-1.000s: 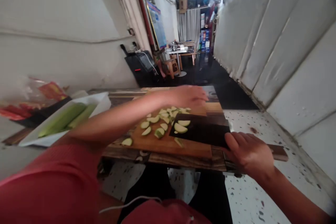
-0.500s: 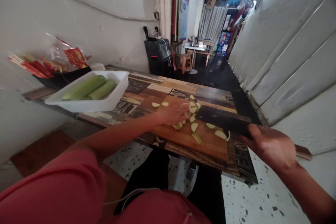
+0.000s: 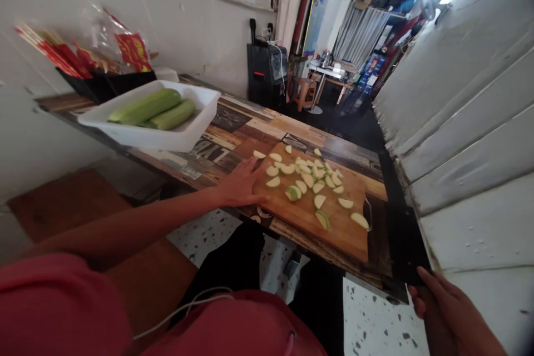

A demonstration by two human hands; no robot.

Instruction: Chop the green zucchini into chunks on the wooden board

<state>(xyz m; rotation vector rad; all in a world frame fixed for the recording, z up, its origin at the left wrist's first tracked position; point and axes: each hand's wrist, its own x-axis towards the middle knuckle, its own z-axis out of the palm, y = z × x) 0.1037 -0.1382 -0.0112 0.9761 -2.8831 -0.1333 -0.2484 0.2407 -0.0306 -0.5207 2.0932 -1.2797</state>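
Note:
Half-moon zucchini slices (image 3: pixel 319 201) lie scattered over a wooden cutting board (image 3: pixel 300 217), most of them heaped toward its far middle. At the board's left edge rests my left hand (image 3: pixel 240 184), fingers spread, holding nothing. My right hand (image 3: pixel 448 311) grips a cleaver (image 3: pixel 411 245) by its wooden handle, off the table's right end. The dark blade points away from me, apart from the board and slices. Whole zucchini (image 3: pixel 146 107) sit in a white plastic tub (image 3: pixel 167 142) on the left part of the table.
The long table (image 3: pixel 217 164) has a patchwork wood-print top. Behind the tub stand black holders (image 3: pixel 129 82) with red-wrapped chopsticks (image 3: pixel 62 53) and plastic packets. A black speaker-like box (image 3: pixel 267 75) stands beyond the table. A white wall (image 3: pixel 479 156) runs along the right.
My left hand has moved left off the heaped slices to the board's edge. My right hand has drawn the cleaver right and toward me, away from the board. The view has tilted.

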